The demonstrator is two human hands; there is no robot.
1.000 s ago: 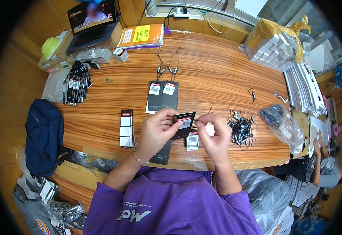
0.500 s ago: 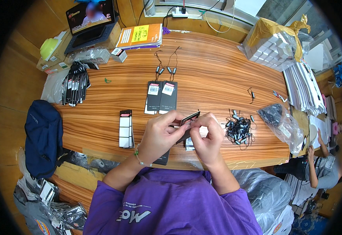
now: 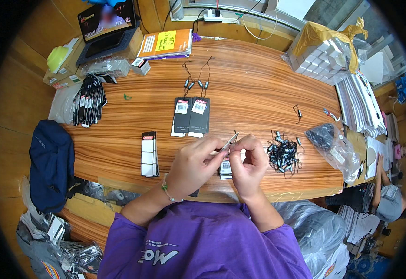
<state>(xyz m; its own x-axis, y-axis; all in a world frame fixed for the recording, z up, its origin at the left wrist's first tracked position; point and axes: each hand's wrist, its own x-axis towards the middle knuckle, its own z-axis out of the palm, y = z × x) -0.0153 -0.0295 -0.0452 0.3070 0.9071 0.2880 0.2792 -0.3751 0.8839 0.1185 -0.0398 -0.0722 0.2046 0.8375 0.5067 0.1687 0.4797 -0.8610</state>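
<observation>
Thin, flat card tag with a pale edge (image 3: 231,140) is held up between both hands, in from the middle of the front edge of the brown striped wooden table (image 3: 268,93). It looks light and a bit stiff. A hard squeeze could crease it, and its smooth face may slip. Its long sides look best to hold. The left hand (image 3: 193,163) grips it with thumb and fingers. The right hand (image 3: 249,165) has thumb and finger pinched together at its side; I cannot tell what is between them. Toward the table's right edge lies a tangled heap of black cords with shiny grey barrels (image 3: 284,153). Nearer the back edge lie two dark grey oblong card tags with white stickers (image 3: 183,118). Left of the hands lie narrow black-and-white strips with red tops (image 3: 148,156).
</observation>
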